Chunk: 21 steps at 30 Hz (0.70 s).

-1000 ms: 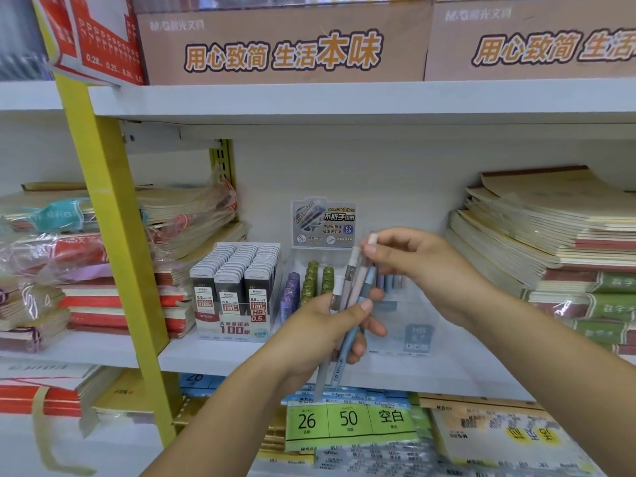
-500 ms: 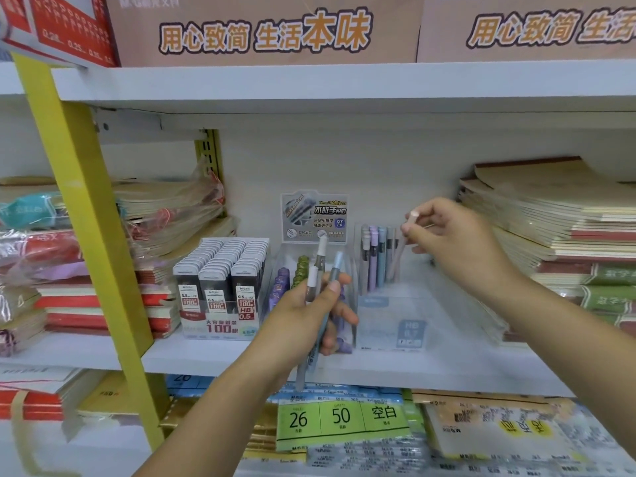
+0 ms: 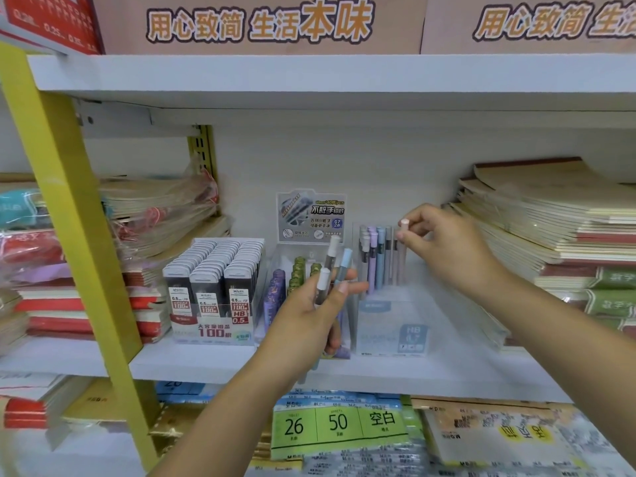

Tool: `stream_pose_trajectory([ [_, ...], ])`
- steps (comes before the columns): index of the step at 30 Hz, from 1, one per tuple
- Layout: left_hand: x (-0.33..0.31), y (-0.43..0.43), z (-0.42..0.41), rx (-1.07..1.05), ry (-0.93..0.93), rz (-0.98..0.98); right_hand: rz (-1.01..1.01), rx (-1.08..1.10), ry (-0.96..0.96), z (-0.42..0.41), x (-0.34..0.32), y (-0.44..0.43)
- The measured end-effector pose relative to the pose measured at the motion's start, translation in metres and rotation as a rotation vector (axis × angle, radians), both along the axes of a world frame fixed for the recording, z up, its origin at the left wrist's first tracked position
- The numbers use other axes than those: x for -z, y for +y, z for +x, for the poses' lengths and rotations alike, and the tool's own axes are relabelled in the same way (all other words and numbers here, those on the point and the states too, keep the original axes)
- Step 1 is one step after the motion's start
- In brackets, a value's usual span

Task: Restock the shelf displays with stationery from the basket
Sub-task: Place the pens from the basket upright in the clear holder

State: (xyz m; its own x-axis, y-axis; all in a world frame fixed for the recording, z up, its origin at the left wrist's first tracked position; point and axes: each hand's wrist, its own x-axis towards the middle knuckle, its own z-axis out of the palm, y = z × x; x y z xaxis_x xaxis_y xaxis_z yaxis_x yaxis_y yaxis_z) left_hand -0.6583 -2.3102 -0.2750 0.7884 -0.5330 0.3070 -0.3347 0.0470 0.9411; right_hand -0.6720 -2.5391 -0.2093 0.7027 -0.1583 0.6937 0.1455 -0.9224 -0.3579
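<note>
My left hand (image 3: pixel 311 318) grips a small bunch of mechanical pencils (image 3: pixel 335 266) in grey and light blue, held upright in front of the middle shelf. My right hand (image 3: pixel 444 249) pinches the white cap end of one pinkish pencil (image 3: pixel 402 235). That pencil stands upright in the back row of a clear display box (image 3: pixel 392 325), beside several purple, blue and grey pencils (image 3: pixel 373 259) in the same row. The basket is out of view.
A box of black 0.5 lead refill cases (image 3: pixel 213 287) stands left of the pencil box, with a clear box of purple and green items (image 3: pixel 289 284) between. Notebook stacks (image 3: pixel 557 235) fill the right, wrapped books (image 3: pixel 144 215) the left. A yellow upright (image 3: pixel 65 215) crosses the left side.
My right hand took one pencil from the bunch, carried it right to the display box and lowered it upright into the back row. My left hand stayed with the remaining pencils.
</note>
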Motion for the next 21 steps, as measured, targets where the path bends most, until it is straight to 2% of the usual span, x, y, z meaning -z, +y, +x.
stream_pose_trajectory([
  [7, 0.002, 0.001, 0.002, 0.005, 0.005, 0.018, 0.074, -0.017, 0.021, 0.001, 0.004, -0.002],
  [12, -0.001, 0.004, 0.002, 0.055, 0.027, 0.005, -0.140, 0.147, 0.013, 0.008, 0.006, -0.008],
  [15, -0.003, 0.006, 0.002, 0.062, 0.065, -0.036, -0.096, 0.186, 0.091, 0.009, 0.005, -0.010],
  [19, -0.006, 0.006, -0.004, 0.103, 0.084, -0.056, -0.039, 0.122, 0.032, -0.010, 0.002, 0.003],
  [21, -0.008, 0.005, -0.007, 0.142, 0.096, -0.055, -0.028, -0.003, -0.037, -0.029, 0.001, 0.020],
])
